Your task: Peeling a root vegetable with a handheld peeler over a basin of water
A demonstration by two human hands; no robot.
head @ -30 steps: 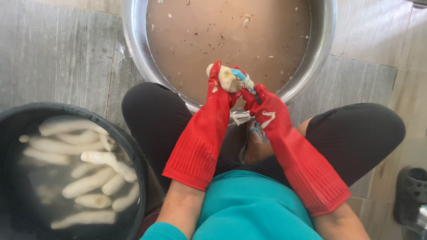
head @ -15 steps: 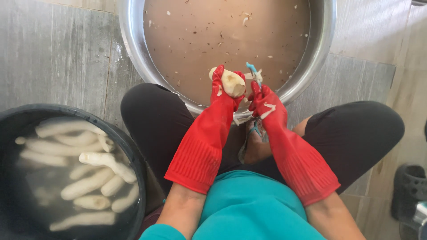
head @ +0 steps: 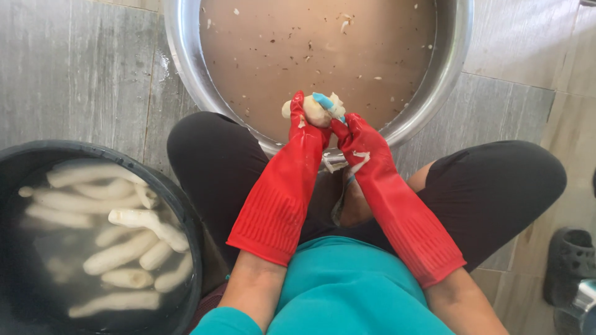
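Both gloved, left hand (head: pixel 304 121) grips root (head: pixel 315 113), right hand (head: pixel 354 133) pinches peeler (head: pixel 324 100) over basin rim (head: pixel 434 93).

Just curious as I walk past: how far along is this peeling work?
Done: many pale peeled roots soak in the black tub. In hand: the left hand grips one root while the right hand works a blue-handled peeler. Left: can't tell; the metal basin holds murky brown water.

Over a steel basin (head: pixel 186 56) of murky brown water, the red-gloved left hand (head: pixel 304 121) grips a pale peeled root (head: pixel 315 113) while the right hand (head: pixel 351 133) presses a blue-handled peeler (head: pixel 324 99) against it.
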